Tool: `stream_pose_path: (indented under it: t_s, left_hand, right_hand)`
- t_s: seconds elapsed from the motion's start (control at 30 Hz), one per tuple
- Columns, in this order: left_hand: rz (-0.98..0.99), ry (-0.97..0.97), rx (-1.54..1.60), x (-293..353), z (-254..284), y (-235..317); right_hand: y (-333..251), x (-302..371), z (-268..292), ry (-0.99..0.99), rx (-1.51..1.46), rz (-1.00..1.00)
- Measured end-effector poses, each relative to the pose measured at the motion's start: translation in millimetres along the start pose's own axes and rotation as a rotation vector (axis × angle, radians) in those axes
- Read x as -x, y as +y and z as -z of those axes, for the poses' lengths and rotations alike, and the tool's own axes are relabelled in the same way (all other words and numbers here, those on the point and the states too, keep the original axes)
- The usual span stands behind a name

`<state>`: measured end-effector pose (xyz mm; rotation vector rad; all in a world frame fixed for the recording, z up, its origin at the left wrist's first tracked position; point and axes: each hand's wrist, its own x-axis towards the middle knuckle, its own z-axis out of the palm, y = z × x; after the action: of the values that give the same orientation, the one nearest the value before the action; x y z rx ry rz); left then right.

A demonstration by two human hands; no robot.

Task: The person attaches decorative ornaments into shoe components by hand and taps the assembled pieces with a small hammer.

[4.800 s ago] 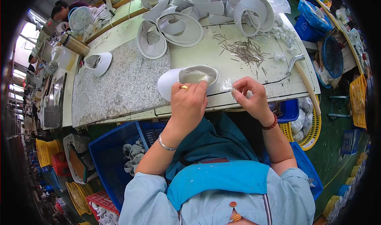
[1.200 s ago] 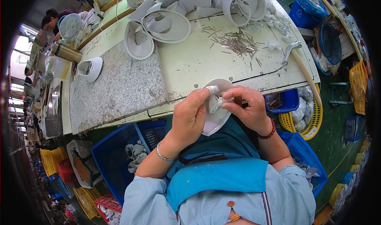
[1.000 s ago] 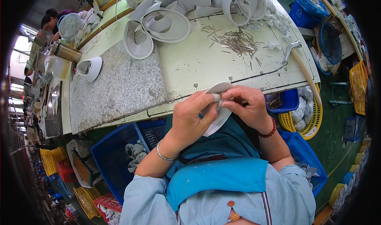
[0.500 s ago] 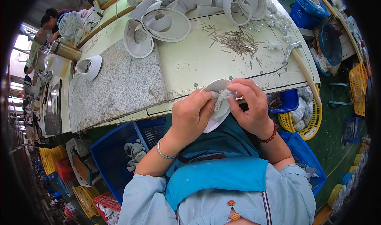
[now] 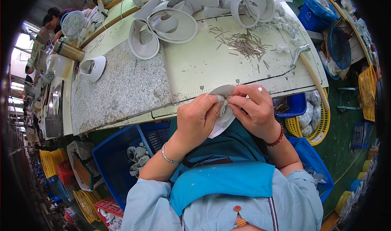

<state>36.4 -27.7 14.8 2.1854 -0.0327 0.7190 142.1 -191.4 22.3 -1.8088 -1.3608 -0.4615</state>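
Observation:
Over my lap, just off the table's near edge, I hold a white curved piece (image 5: 221, 128) that looks like a shoe upper. My left hand (image 5: 192, 119) is closed on its left side, with thumb and fingers pinching the edge. My right hand (image 5: 257, 113) is closed at the piece's upper inner part, fingertips meeting those of the left over a crumpled whitish bit. Exactly what the right fingertips pinch is too small to make out. A similar white piece (image 5: 97, 69) lies on the speckled stone slab (image 5: 122, 88) to the left.
More white pieces (image 5: 173, 25) are heaped at the back of the table (image 5: 191, 68). Thin strips (image 5: 246, 45) lie scattered at mid-right, near crumpled clear plastic (image 5: 281, 21). A hammer (image 5: 311, 70) rests on the right edge. Blue bins (image 5: 118, 149) and a yellow basket (image 5: 324, 125) stand below.
My right fingers have drawn down and inward onto the crumpled whitish bit, closer to my left fingertips. My left hand keeps its hold on the white piece.

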Motion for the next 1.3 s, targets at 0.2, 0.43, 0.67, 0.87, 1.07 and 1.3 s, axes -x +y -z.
stream_pose_path:
  t_s: [0.2,0.43,0.67,0.87,1.07,1.3]
  left_hand:
    - [0.120,-0.029,0.142,4.0,-1.7,-0.5]
    - [0.228,0.005,0.266,3.0,-4.6,1.2]
    - [0.227,0.106,0.395,8.9,-15.7,4.3]
    - [0.243,0.120,0.415,9.2,-16.9,1.7]
    - [0.228,0.106,0.363,9.8,-15.3,2.7]
    - [0.266,0.095,0.263,7.8,-16.1,5.1]
  right_hand:
    - [8.1,2.9,2.6,-0.077,0.091,0.124]
    - [-0.4,2.7,-2.2,-0.054,0.104,0.121]
    - [-8.9,-3.1,3.7,-0.055,-0.022,-0.067]
    - [-12.2,-4.3,0.7,-0.064,0.078,-0.112]
    - [-13.2,-3.8,-3.2,-0.126,0.143,-0.158]
    - [-9.2,4.2,-10.4,0.000,-0.037,-0.215]
